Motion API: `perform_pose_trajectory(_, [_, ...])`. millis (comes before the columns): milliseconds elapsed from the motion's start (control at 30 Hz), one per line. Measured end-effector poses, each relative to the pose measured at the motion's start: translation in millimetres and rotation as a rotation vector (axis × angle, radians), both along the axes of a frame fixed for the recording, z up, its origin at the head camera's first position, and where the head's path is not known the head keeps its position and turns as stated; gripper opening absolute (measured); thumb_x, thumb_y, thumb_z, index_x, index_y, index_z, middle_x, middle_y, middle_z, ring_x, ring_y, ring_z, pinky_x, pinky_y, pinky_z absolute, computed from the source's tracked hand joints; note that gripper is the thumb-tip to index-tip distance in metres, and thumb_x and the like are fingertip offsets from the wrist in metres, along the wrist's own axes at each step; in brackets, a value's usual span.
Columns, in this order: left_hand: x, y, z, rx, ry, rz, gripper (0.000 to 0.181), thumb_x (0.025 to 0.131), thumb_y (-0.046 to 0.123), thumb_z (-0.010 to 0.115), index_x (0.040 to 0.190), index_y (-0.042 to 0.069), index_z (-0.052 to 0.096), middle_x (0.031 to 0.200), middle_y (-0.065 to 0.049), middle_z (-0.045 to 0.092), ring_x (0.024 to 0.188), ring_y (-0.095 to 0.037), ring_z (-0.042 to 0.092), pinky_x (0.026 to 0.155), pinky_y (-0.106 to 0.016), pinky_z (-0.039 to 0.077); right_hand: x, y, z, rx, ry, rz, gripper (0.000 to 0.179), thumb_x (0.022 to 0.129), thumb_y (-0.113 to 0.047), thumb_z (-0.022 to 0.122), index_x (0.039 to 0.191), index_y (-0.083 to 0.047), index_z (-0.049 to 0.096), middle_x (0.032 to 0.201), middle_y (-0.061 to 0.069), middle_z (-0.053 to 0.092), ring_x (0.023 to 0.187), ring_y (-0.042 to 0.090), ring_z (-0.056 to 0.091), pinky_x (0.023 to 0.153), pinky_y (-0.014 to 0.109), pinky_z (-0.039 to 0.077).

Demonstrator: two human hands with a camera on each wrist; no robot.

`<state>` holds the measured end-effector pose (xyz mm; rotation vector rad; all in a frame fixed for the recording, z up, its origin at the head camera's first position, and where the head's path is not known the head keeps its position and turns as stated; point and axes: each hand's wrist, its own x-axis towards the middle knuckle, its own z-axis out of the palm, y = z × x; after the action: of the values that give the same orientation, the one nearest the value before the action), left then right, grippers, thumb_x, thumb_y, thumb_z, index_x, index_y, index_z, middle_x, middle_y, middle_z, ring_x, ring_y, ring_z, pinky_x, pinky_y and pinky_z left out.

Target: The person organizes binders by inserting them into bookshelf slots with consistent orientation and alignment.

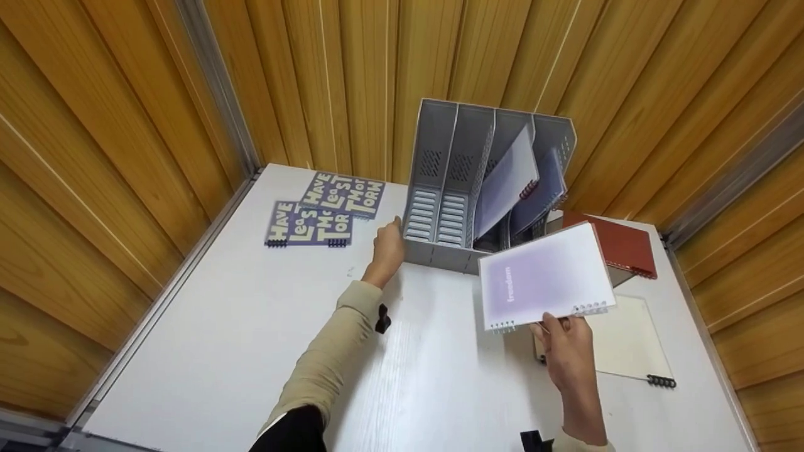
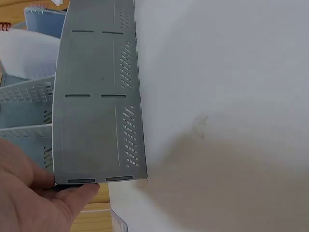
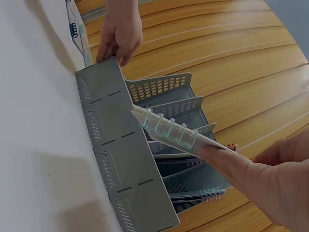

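Observation:
A grey file organizer [image 1: 433, 252] with several upright slots stands at the back of the table. My left hand [image 1: 388, 251] grips its left front corner; the left wrist view shows thumb and fingers [image 2: 79, 198] pinching that edge. In my right hand [image 1: 568, 351] is a white-and-purple spiral notebook [image 1: 546, 276] marked "freedom", pinched by its near edge and held up in front of the organizer. Its clear rings [image 3: 169, 128] show in the right wrist view. A light purple notebook [image 1: 509, 182] and a darker blue one [image 1: 540, 191] lean in the organizer's right slots.
Two purple lettered notebooks [image 1: 308, 226] overlap at the table's back left. A red notebook [image 1: 628, 245] lies right of the organizer, and a cream notebook [image 1: 628, 339] with black rings lies nearer me. Wood-patterned walls [image 1: 352, 81] enclose the white table [image 1: 239, 351].

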<state>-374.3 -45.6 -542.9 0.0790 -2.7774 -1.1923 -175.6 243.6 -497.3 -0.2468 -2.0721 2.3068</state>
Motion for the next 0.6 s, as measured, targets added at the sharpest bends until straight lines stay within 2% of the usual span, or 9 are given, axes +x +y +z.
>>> perform_pose_trajectory(100, [-4.8, -1.6, 1.2, 0.053, -0.017, 0.018, 0.031, 0.105, 0.005, 0.046, 0.128, 0.000, 0.067, 0.120, -0.018, 0.071, 0.106, -0.032, 0.070, 0.088, -0.045, 0.056, -5.8, -4.8, 0.6, 0.017, 0.002, -0.004, 0.057, 0.106, 0.005, 0.032, 0.160, 0.000, 0.014, 0.155, 0.022, 0.035, 0.137, 0.022, 0.048, 0.103, 0.026, 0.046])
perform_pose_trajectory(167, [-6.7, -3.0, 1.8, 0.065, -0.023, 0.024, 0.029, 0.105, 0.007, 0.047, 0.118, 0.001, 0.073, 0.114, -0.017, 0.073, 0.099, -0.029, 0.070, 0.084, -0.046, 0.055, -10.5, -8.7, -0.1, 0.037, 0.001, -0.005, 0.056, 0.106, 0.004, 0.034, 0.159, 0.001, 0.016, 0.155, 0.023, 0.036, 0.130, 0.015, 0.052, 0.103, 0.025, 0.047])
perform_pose_trajectory(233, [-8.3, -3.8, 1.9, 0.060, -0.026, 0.026, 0.029, 0.104, 0.006, 0.048, 0.113, 0.002, 0.075, 0.109, -0.016, 0.074, 0.093, -0.026, 0.069, 0.082, -0.045, 0.055, -14.4, -13.0, -0.8, 0.041, 0.002, -0.008, 0.055, 0.106, 0.004, 0.034, 0.159, 0.002, 0.017, 0.154, 0.023, 0.038, 0.128, 0.014, 0.053, 0.102, 0.024, 0.047])
perform_pose_trajectory(433, [-12.0, -6.5, 3.4, 0.070, -0.055, 0.012, 0.025, 0.103, 0.006, 0.052, 0.106, -0.001, 0.076, 0.101, -0.015, 0.074, 0.081, -0.021, 0.061, 0.076, -0.041, 0.053, -20.1, -22.7, -3.5, -0.010, 0.022, -0.005, 0.054, 0.107, 0.004, 0.032, 0.159, 0.003, 0.015, 0.155, 0.023, 0.036, 0.141, 0.029, 0.042, 0.104, 0.024, 0.046])
perform_pose_trajectory(600, [-14.5, -12.1, 6.3, 0.120, -0.067, 0.021, 0.024, 0.102, 0.007, 0.057, 0.116, -0.003, 0.074, 0.116, -0.017, 0.072, 0.094, -0.024, 0.068, 0.086, -0.042, 0.056, -30.3, -32.2, -7.4, -0.075, 0.088, -0.012, 0.053, 0.107, 0.005, 0.032, 0.158, 0.003, 0.018, 0.153, 0.024, 0.037, 0.143, 0.033, 0.041, 0.105, 0.026, 0.046])
